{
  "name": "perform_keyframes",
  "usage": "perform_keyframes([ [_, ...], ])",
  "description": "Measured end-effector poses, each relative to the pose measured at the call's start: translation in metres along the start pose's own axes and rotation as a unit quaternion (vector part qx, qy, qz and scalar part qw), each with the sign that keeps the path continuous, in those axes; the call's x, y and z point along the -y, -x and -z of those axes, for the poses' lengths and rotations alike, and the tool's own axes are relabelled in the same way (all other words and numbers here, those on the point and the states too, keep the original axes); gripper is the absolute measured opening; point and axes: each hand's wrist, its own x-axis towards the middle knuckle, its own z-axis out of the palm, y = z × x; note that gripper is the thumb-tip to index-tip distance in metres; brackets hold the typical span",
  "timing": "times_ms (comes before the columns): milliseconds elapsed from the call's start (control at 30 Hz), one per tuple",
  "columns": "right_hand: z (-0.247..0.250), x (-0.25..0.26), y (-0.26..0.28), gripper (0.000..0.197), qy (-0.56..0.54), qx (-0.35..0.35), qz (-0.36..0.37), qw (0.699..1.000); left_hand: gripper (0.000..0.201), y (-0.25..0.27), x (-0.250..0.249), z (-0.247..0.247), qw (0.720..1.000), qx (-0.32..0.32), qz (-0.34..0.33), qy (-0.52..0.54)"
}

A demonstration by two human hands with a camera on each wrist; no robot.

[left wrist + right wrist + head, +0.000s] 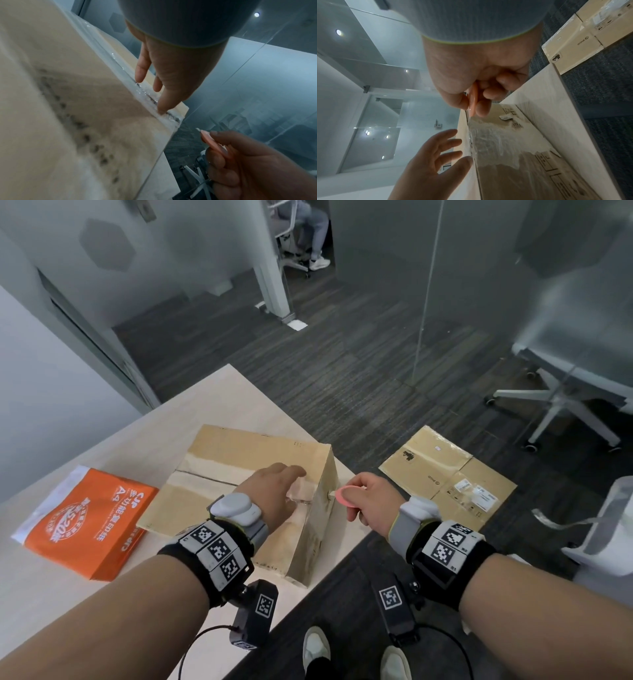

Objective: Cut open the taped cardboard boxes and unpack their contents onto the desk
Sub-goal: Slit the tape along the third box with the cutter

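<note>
A taped cardboard box [239, 474] sits at the desk's right edge, clear tape along its top seam and down its right side. My left hand [274, 491] rests open on the box top near that edge, fingertips [161, 108] touching the taped seam [120, 65]. My right hand [366, 501] grips a small pink cutter [346, 494] beside the box's right face, its short blade tip [198, 129] at the top edge of the tape. In the right wrist view the cutter [473, 101] points down at the wrinkled tape [488, 135].
An orange pack of A4 paper [89, 522] lies on the desk [51, 594] left of the box. More taped boxes [448, 474] sit on the carpet to the right. A white bin [606, 529] and an office chair [565, 405] stand further right.
</note>
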Motion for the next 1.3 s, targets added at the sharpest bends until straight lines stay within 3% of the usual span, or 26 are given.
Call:
perform_keyframes([
  [300, -0.004, 0.000, -0.004, 0.017, -0.010, -0.002, -0.003, 1.000, 0.098, -0.031, -0.004, 0.019, 0.987, 0.100, -0.015, -0.129],
  [467, -0.007, 0.000, -0.007, 0.016, -0.021, -0.004, -0.009, 1.000, 0.107, -0.050, -0.015, 0.029, 0.962, 0.167, -0.056, -0.209],
  [733, -0.012, 0.005, -0.014, 0.014, -0.032, -0.008, -0.004, 0.999, 0.110, -0.058, -0.020, 0.035, 0.939, 0.218, -0.089, -0.252],
  [1033, -0.012, -0.002, -0.020, 0.014, -0.014, 0.014, -0.008, 1.000, 0.099, -0.048, -0.020, 0.031, 0.947, 0.206, -0.102, -0.222],
  [1200, -0.013, 0.002, -0.018, 0.014, -0.032, 0.011, 0.000, 0.999, 0.053, -0.034, 0.010, 0.026, 0.980, 0.111, -0.142, -0.084],
  [1300, -0.012, 0.003, -0.019, 0.012, -0.036, 0.008, -0.001, 0.999, 0.030, -0.026, 0.016, 0.023, 0.983, 0.122, -0.137, -0.028],
])
